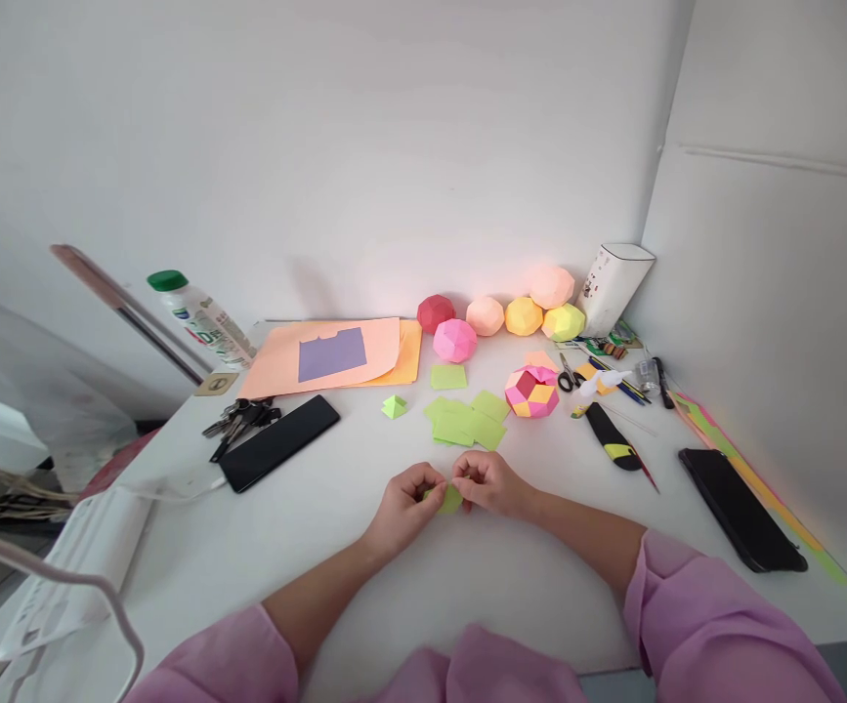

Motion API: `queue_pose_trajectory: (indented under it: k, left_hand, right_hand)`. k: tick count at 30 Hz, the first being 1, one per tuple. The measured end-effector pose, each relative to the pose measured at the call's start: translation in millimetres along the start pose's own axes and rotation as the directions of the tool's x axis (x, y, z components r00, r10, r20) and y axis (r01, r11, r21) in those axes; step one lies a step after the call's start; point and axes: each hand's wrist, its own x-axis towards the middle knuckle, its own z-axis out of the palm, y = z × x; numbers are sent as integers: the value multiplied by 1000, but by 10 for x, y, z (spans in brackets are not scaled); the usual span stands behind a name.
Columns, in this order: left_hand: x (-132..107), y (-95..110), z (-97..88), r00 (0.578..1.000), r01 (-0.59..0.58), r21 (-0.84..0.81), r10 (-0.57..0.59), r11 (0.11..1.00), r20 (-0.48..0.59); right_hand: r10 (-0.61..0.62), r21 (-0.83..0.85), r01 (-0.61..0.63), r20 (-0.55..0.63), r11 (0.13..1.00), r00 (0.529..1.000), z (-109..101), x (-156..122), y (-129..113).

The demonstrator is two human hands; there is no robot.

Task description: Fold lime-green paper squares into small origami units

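Observation:
A small piece of green paper (450,500) is pinched between my two hands, low over the white table. My left hand (409,503) grips its left side with thumb and fingers. On its upper right side, my right hand (492,482) closes on the same piece; the fingertips partly cover it. Just beyond the hands lies a loose pile of green paper pieces (459,425), with a single green rectangle (448,377) behind it. A small folded green paper pyramid (395,406) stands left of the pile. To the right sits a pink, red and yellow paper ball (532,393) with an opening.
Several finished paper balls (525,315) line the wall. Scissors (568,375), a glue bottle (600,383) and a black cutter (612,435) lie right. A black phone (280,442), keys (241,420), orange sheets (269,359) and a green-capped bottle (207,320) are left. A black case (741,509) lies far right.

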Motion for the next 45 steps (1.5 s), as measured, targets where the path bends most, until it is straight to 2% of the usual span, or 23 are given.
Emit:
queue_pose_trajectory:
  k: [4,11,15,19,23,26,33,39,41,45]
  left_hand:
    - [10,-5,-23,999,25,-95,-28,995,-34]
    - [10,-20,4,1000,17,-65,-16,998,20]
    - [10,-24,9,1000,27,-81,-27,996,-6]
    - [33,-53,-16,995,73,-231,-86,970,-46]
    - [60,-91,-37,985,87,-372,-135,924,-105]
    - [68,-106,-43,978,87,-421,-157,903,-134]
    - [49,-109,-28,991,89,-339,-117,936,-63]
    - [40,-56,-37,977,75,-386,-145,919,-154]
    - [32,-36,-35,983,68,-359,-124,931,-136]
    - [12,-26,-7,989,132,-252,-143,959,-24]
  right_hand:
    - [24,66,-22,-35,998,999,-29,13,-7]
    - [2,-5,-2,-36,1000,999,32,7,21]
    - [17,-10,-17,-61,1000,998,19,16,17]
    - [67,145,-59,-49,988,997,-62,53,9]
    - [69,310,-48,-57,949,996,-138,89,17]
    - [66,367,-29,-89,930,994,-140,96,15]
    - [26,79,-25,-15,997,1000,-53,52,7]
    - [22,153,-9,-81,988,996,-88,71,28]
    - [13,144,-4,-63,990,998,-83,72,38]
    - [13,112,-7,-52,994,999,-55,60,66]
